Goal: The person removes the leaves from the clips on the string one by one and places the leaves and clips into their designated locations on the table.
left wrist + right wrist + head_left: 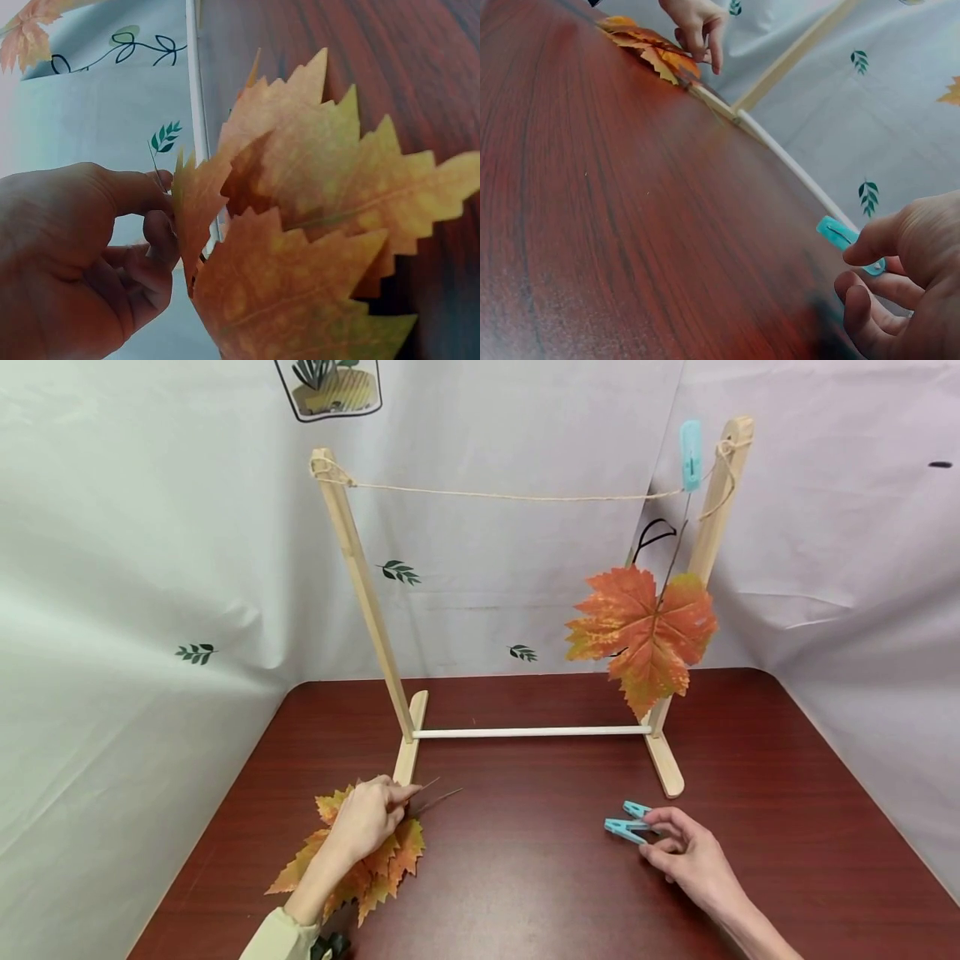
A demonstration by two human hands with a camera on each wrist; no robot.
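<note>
My left hand (366,817) is over a pile of orange-yellow artificial maple leaves (390,864) at the table's left. Its thumb and forefinger pinch one leaf (199,214) near the stem, raised at the pile's edge in the left wrist view. Farther right, my right hand (693,860) has light-blue clothespins (626,829) at its fingertips. One clothespin (840,234) is gripped between thumb and fingers in the right wrist view; whether the other blue piece is held or lies on the table, I cannot tell. An orange leaf (648,631) hangs by its stem from a blue clothespin (691,456) on the string.
A wooden frame stands at the back, with a left post (363,585), a right post (720,518) and a white bottom rod (532,732). String (495,494) runs between the post tops. Its feet rest on the dark red table (525,860). White printed cloth (480,585) surrounds the table.
</note>
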